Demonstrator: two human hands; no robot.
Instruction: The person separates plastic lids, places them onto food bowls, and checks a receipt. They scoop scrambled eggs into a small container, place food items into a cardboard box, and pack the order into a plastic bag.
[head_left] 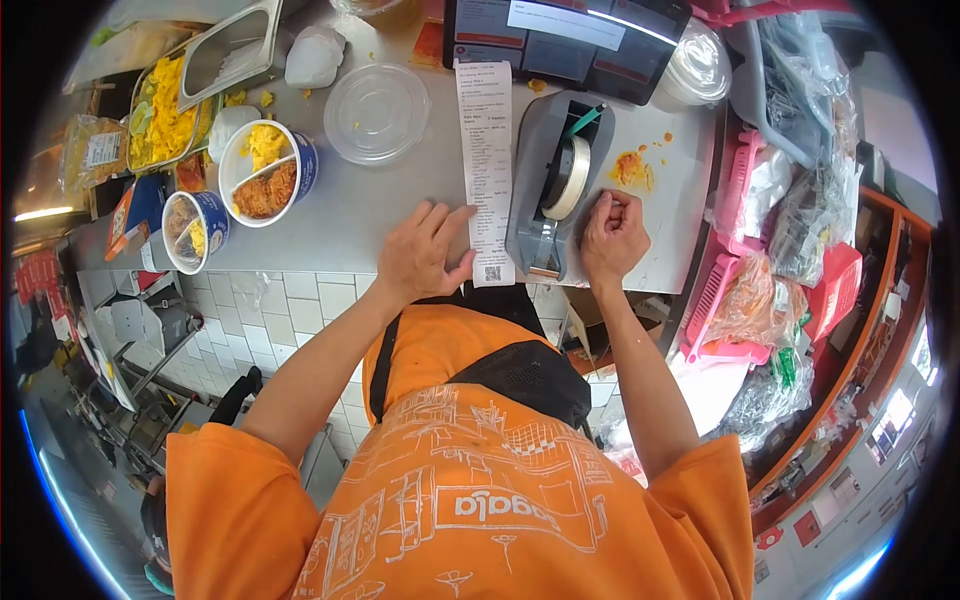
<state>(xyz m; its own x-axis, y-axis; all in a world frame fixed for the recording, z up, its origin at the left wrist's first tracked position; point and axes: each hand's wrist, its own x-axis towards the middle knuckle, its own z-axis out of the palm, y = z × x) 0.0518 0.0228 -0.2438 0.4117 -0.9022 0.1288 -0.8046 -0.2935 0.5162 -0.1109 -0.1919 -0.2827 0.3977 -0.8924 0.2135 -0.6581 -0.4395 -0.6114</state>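
A long printed receipt (487, 170) lies flat on the steel counter, its lower end at the front edge. My left hand (428, 250) rests beside it with fingers apart, the index fingertip touching the paper's left edge. Right of the receipt stands a grey tape dispenser (527, 200) with a roll of tape (570, 180) and a green pen-like stick (587, 119) in it. My right hand (614, 240) lies on the counter just right of the dispenser, fingers curled in, with nothing visible in them.
Two blue-and-white paper bowls (305, 165) of food stand at the left, near a clear plastic lid (377, 113). Behind are a tray of yellow food (165, 110) and a tablet screen (565, 45). Orange sauce (632, 172) stains the counter. Pink baskets (735, 190) line the right.
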